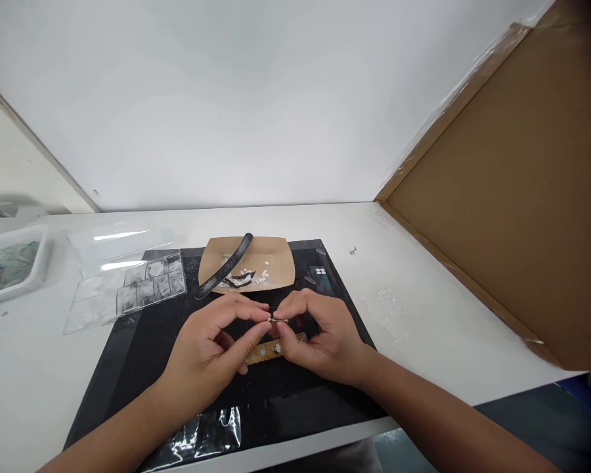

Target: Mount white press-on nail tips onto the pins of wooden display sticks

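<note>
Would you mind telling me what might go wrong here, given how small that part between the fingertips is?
The tiny part is pinched only at the tips of the left hand and right hand; it may slip and vanish on the black mat. A wrist could also nudge the wooden strip beneath, or the paper tray of white chips behind.

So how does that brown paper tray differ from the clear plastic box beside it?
The brown paper tray is opaque and undivided; the clear plastic box is see-through and split into compartments. A dark curved strip lies across the tray, with small white bits in it; the box's contents are too blurred to tell. The tray sits beyond the hands, the box off to the left. Both rest at least partly on the black mat.
</note>
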Demonstrator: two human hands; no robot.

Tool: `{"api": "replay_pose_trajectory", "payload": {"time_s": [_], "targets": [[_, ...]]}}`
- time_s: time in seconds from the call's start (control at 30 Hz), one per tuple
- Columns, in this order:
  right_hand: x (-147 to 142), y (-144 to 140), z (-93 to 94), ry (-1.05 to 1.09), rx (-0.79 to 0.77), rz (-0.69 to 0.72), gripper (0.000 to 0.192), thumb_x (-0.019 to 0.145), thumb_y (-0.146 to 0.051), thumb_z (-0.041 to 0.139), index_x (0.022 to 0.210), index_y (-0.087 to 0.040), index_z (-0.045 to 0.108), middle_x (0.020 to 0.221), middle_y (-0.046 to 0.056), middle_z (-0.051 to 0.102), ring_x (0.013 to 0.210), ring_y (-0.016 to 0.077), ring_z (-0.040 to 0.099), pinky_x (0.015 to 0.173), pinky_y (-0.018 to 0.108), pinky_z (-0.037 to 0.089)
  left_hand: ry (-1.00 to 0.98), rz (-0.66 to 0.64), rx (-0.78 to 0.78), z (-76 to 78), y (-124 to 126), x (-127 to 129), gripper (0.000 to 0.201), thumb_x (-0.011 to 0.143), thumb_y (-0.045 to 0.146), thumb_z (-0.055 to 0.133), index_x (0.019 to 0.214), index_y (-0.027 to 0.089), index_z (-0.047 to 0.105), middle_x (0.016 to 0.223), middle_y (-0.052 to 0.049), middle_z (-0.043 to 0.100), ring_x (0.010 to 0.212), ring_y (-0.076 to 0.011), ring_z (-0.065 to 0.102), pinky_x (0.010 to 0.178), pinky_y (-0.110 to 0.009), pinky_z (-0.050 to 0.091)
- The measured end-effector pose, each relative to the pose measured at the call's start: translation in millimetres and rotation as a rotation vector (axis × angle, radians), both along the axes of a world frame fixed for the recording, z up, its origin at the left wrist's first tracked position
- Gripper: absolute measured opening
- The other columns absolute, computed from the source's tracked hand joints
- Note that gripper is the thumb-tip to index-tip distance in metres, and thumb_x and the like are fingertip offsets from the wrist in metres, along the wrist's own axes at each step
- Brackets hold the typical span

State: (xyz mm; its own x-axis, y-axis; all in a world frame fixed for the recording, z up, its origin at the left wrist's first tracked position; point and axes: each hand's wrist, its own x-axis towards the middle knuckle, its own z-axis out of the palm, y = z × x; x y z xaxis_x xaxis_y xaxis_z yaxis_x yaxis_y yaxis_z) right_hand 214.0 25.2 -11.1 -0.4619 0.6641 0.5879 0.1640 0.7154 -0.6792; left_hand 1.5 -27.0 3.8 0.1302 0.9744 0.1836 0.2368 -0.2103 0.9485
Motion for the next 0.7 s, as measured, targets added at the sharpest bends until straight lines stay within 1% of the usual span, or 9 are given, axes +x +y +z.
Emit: {"api": "replay_pose_trajectory", "payload": {"time_s": [0.1, 0.17, 0.23, 0.3, 0.4, 0.5, 0.6, 0.7], "targets": [[1.5, -0.2, 0.8, 0.006, -0.071, 0.049, 0.018, 0.093, -0.013, 0.067, 0.104, -0.025, 0.059, 0.084, -0.002, 0.072, 0.067, 0.0114, 0.070, 0.056, 0.021, 0.050, 0.026, -0.033, 0.057, 0.3, 1.2, -2.5, 0.018, 0.101, 0.030, 0.069, 0.110, 0.030, 0.084, 0.119, -0.007, 0.073, 0.069, -0.0121, 0.075, 0.046, -0.017, 0.063], [1.6, -0.3, 2.0, 0.014, -0.105, 0.101, 0.016, 0.096, -0.013, 0.064, 0.104, -0.025, 0.057, 0.083, -0.002, 0.072, 0.070, 0.0115, 0.072, 0.058, 0.021, 0.052, 0.049, -0.030, 0.088, 0.6, 1.2, -2.8, 0.019, 0.101, 0.028, 0.067, 0.111, 0.030, 0.083, 0.117, -0.008, 0.073, 0.087, -0.0186, 0.078, 0.046, -0.016, 0.062], [1.0, -0.2, 2.0, 0.017, -0.096, 0.119, 0.014, 0.096, -0.013, 0.063, 0.102, -0.025, 0.057, 0.085, -0.002, 0.071, 0.073, 0.0122, 0.072, 0.063, 0.022, 0.054, 0.079, -0.019, 0.128, 1.2, 0.7, -2.0, 0.017, 0.101, 0.025, 0.067, 0.108, 0.027, 0.082, 0.112, -0.009, 0.074, 0.106, -0.0247, 0.076, 0.044, -0.014, 0.059], [0.0, 0.0, 0.6, -0.004, -0.052, 0.103, 0.014, 0.094, -0.014, 0.064, 0.099, -0.024, 0.057, 0.086, -0.001, 0.070, 0.074, 0.0127, 0.072, 0.065, 0.024, 0.055, 0.125, -0.015, 0.190, 1.9, 0.5, -1.0, 0.015, 0.100, 0.021, 0.067, 0.105, 0.024, 0.080, 0.106, -0.010, 0.075, 0.117, -0.0273, 0.072, 0.044, -0.013, 0.057], [-1.5, 0.4, -2.6, -0.043, 0.050, 0.061, 0.015, 0.091, -0.014, 0.065, 0.096, -0.024, 0.056, 0.084, -0.002, 0.069, 0.071, 0.0128, 0.070, 0.064, 0.024, 0.052, 0.206, -0.009, 0.318, 2.6, 1.3, -0.4, 0.014, 0.097, 0.014, 0.068, 0.102, 0.022, 0.078, 0.099, -0.010, 0.075, 0.117, -0.0266, 0.070, 0.046, -0.013, 0.057], [-2.3, 0.1, -4.2, -0.066, 0.094, 0.033, 0.015, 0.090, -0.014, 0.064, 0.095, -0.024, 0.055, 0.082, -0.002, 0.070, 0.070, 0.0128, 0.068, 0.064, 0.024, 0.051, 0.283, -0.002, 0.467, 2.3, 2.6, -1.3, 0.015, 0.094, 0.009, 0.069, 0.102, 0.020, 0.075, 0.095, -0.009, 0.074, 0.114, -0.0257, 0.069, 0.051, -0.015, 0.059], [-2.4, -1.4, -3.1, -0.081, 0.067, 0.027, 0.014, 0.089, -0.014, 0.063, 0.095, -0.024, 0.055, 0.081, -0.002, 0.069, 0.067, 0.0120, 0.066, 0.062, 0.023, 0.049, 0.341, -0.003, 0.582, 2.0, 2.8, -2.4, 0.019, 0.092, 0.003, 0.070, 0.104, 0.018, 0.073, 0.095, -0.010, 0.073, 0.115, -0.0256, 0.067, 0.058, -0.018, 0.061], [-2.6, -3.5, -0.5, -0.089, 0.000, 0.026, 0.013, 0.089, -0.015, 0.063, 0.095, -0.024, 0.055, 0.079, -0.003, 0.068, 0.064, 0.0111, 0.065, 0.060, 0.021, 0.048, 0.372, -0.005, 0.623, 2.4, 1.7, -3.1, 0.021, 0.091, 0.001, 0.070, 0.105, 0.016, 0.071, 0.096, -0.010, 0.072, 0.116, -0.0256, 0.066, 0.061, -0.020, 0.062]]}}
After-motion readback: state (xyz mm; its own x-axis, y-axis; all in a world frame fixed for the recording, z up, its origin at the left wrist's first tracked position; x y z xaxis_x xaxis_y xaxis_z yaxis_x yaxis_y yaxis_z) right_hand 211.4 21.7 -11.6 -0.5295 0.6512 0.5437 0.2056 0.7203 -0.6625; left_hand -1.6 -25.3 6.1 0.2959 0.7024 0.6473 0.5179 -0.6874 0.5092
